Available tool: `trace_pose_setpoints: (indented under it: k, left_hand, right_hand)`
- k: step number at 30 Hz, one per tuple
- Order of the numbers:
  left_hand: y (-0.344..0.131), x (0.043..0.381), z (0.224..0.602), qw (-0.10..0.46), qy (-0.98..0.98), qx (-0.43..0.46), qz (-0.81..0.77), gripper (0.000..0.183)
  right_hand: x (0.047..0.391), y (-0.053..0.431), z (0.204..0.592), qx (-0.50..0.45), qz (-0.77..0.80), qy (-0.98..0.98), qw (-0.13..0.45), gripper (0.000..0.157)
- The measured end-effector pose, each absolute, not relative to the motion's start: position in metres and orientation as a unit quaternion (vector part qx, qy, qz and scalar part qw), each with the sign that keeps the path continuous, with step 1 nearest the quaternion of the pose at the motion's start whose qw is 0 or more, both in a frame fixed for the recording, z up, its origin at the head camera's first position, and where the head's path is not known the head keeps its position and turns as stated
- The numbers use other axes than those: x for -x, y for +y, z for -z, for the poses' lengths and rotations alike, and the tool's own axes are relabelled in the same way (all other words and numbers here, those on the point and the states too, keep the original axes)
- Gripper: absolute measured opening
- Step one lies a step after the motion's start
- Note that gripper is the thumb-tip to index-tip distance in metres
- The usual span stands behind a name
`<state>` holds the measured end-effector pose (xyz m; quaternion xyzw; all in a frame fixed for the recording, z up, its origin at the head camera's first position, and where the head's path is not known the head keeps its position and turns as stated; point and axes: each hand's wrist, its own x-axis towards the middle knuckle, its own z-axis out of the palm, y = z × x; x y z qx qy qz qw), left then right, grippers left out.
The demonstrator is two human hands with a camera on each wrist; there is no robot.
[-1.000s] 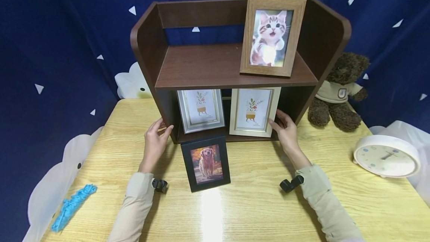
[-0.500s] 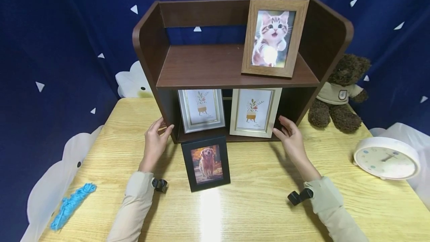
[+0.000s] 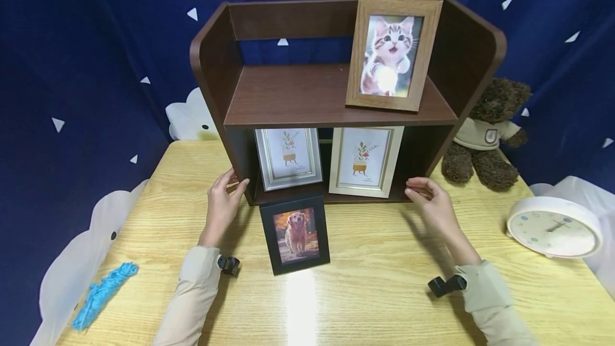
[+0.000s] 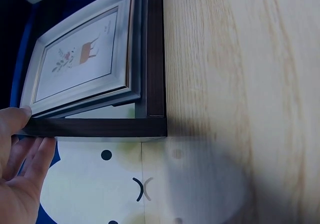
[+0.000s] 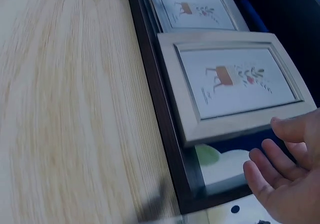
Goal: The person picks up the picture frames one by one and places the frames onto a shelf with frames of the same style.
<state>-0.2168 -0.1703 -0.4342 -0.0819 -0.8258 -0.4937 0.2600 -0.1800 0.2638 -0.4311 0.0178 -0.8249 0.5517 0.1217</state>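
A dark brown two-tier bookshelf (image 3: 278,92) stands on the wooden table. My left hand (image 3: 223,202) grips its left side panel low down, thumb on the inner side and fingers behind, as the left wrist view shows. My right hand (image 3: 432,204) is by the lower right corner, fingers loosely bent and holding nothing. Just left of it, a cream photo frame (image 3: 365,162) with a potted-plant print leans in the lower tier. Beside that is a silver photo frame (image 3: 288,156) with a similar print. A black photo frame (image 3: 295,235) with a dog picture stands on the table in front.
A wooden photo frame (image 3: 353,79) with a kitten picture stands at the upper tier's right. A brown teddy bear (image 3: 485,127) and a white clock (image 3: 552,227) are on the table's right. Blue yarn (image 3: 103,295) lies at the left. A blue curtain (image 3: 96,41) hangs behind.
My right hand has let go of the cream photo frame and moved right, away from it, toward the bookshelf's right corner. My left hand has stayed on the left panel.
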Motion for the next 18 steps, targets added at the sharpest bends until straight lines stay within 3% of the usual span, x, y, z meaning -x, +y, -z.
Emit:
trace_pose_setpoints:
  k: [18]
  left_hand:
    - [-0.171,0.218,0.435,0.258,-0.829,0.078,0.490,0.032]
  right_hand:
    - [0.179,0.288,0.432,0.045,-0.541,-0.829,0.136,0.025]
